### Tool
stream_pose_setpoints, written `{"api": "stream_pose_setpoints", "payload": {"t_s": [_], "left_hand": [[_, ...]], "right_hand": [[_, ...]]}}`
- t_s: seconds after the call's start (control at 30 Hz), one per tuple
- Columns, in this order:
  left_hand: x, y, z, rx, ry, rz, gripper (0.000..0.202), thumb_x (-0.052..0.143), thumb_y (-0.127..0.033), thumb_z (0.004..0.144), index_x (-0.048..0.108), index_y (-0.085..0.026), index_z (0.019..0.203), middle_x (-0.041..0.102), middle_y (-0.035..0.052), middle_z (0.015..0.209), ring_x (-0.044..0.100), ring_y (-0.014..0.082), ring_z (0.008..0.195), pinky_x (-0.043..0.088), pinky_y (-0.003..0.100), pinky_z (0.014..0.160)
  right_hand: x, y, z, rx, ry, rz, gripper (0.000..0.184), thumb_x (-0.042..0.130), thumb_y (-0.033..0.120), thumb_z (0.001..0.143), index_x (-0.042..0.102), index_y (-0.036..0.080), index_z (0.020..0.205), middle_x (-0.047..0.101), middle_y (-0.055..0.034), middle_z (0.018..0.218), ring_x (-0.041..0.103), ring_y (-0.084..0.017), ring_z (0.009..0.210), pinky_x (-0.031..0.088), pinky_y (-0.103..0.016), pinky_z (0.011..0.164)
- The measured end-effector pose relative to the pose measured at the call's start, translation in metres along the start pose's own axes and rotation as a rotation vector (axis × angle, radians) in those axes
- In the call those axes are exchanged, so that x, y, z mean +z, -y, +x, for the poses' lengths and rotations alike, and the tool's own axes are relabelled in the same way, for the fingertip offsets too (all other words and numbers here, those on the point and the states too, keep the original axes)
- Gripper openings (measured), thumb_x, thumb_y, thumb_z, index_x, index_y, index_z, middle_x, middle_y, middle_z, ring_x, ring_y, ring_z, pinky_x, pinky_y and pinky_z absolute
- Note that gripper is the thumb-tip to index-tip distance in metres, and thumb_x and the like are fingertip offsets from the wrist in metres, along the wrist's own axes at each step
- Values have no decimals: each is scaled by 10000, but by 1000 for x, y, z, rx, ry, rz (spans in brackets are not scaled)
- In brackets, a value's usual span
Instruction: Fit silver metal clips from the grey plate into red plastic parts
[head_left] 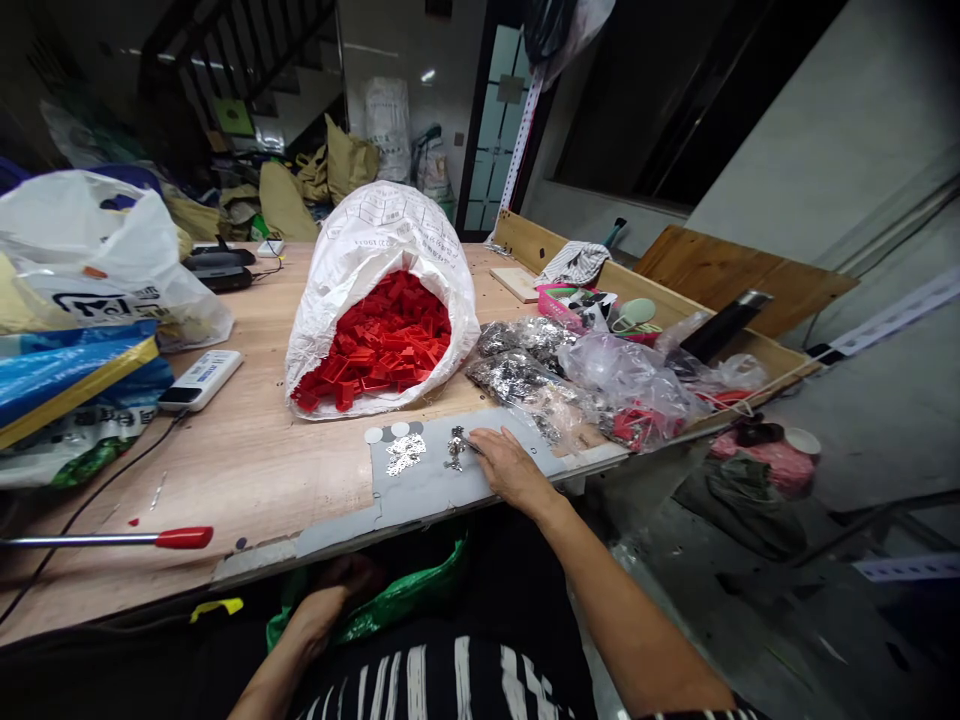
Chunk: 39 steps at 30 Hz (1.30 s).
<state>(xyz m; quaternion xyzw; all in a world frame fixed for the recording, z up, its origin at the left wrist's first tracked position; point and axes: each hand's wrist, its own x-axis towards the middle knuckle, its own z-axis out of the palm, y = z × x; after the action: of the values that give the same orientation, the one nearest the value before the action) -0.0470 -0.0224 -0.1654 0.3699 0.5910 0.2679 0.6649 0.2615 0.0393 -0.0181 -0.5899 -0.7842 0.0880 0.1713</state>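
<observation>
Right hand (511, 466) at the dark bits (455, 448)

The dark bits lie in a small heap on a grey sheet (420, 492) at the near edge of the desk (300, 470). The right hand reaches in from their right, palm down, fingers close together and slightly bent, the tips at the heap's edge; whether its grip has hold of a bit, I cannot tell. Left of the heap, silver bits (406, 454) lie spread, with pale discs (373, 436) just behind them. The left hand (351, 580) is below the desk edge, in shadow beside a green bag (431, 592); its grip looks curled, but what it holds cannot be made out. Behind the sheet, a white sack (390, 222) lies with its mouth towards the person, full of red parts (397, 340).
</observation>
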Motion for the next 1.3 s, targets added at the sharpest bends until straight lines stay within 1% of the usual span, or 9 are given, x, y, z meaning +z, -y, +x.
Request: {"api": "stream_pose_setpoints", "payload": {"t_s": [0.1,0.17,0.33,0.53,0.77,0.9,1.0,1.1,1.3], "left_hand": [[0,-1,-1,23,35,-41,278,712,-463,600,632,-228,725,666,-1,704,637,236,810,481,310,755],[0,-1,-1,20,17,-13,247,707,-443,608,626,-237,717,663,-7,702,631,228,791,473,304,737],[-2,1,1,24,22,-4,195,680,-402,630,629,-240,723,653,-12,692,615,214,764,456,291,717],[-3,4,2,40,3,26,226,666,-424,623,619,-231,730,654,-4,722,605,217,776,448,293,723],[-1,-1,0,38,3,48,205,658,-432,631,613,-247,706,633,-7,701,598,223,765,439,294,724],[0,-4,-2,38,0,57,218,670,-432,626,616,-237,704,638,-6,701,604,228,777,451,304,739],[0,-5,-2,32,-1,42,245,693,-444,619,627,-226,709,652,-1,703,621,240,806,469,315,758],[0,-5,-3,30,-13,14,286,717,-442,613,660,-211,773,693,18,775,637,263,893,484,339,819],[-1,-3,-4,28,-34,-160,349,727,-314,623,694,-211,955,703,58,1092,583,287,1135,465,354,956]], "right_hand": [[-4,-4,0,42,7,6,375,435,85,852,564,189,1189,571,-97,1288,489,-202,1229,259,-492,1103],[-3,-2,3,45,2,16,392,432,92,856,552,192,1216,553,-98,1311,478,-201,1241,265,-478,1104],[2,9,18,-34,71,36,448,450,78,837,535,221,1253,492,-82,1379,442,-203,1272,249,-484,1105],[-1,-2,15,8,103,10,417,461,103,846,558,227,1233,521,-79,1347,448,-214,1258,247,-490,1100],[-11,-15,3,71,59,-24,380,476,113,852,556,212,1210,572,-79,1280,487,-233,1203,296,-473,1069],[-12,-12,10,94,-13,-44,347,467,131,874,568,177,1203,609,-92,1203,535,-221,1102,387,-368,980],[-8,-4,21,131,-33,-100,317,453,157,898,584,176,1186,633,-91,1118,544,-222,1026,406,-336,920],[-2,0,35,149,-14,-126,268,478,151,887,616,188,1114,639,-83,1058,555,-210,998,408,-301,888],[1,-5,48,232,-13,-133,146,509,227,892,631,198,968,669,-67,986,601,-191,905,422,-267,776]]}}
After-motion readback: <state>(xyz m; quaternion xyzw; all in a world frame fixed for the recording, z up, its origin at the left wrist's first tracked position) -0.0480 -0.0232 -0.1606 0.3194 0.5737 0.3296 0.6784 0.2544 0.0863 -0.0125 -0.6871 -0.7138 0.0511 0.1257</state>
